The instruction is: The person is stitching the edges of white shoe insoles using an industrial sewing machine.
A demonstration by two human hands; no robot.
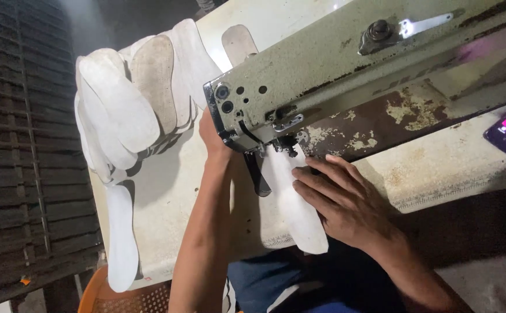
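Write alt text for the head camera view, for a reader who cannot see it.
A person's right hand presses a white insole-shaped piece flat under the needle of a worn green sewing machine, while the left hand reaches behind the machine head. A pile of similar white pieces lies on the table's left side.

I see a pale, worn work table (166,197) carrying an old green sewing machine (345,75). A white insole piece (296,203) lies flat on it, under my right fingers (316,182). Beyond my left fingers, a heap of white insoles (131,98) rests, some overhanging the table's edge.
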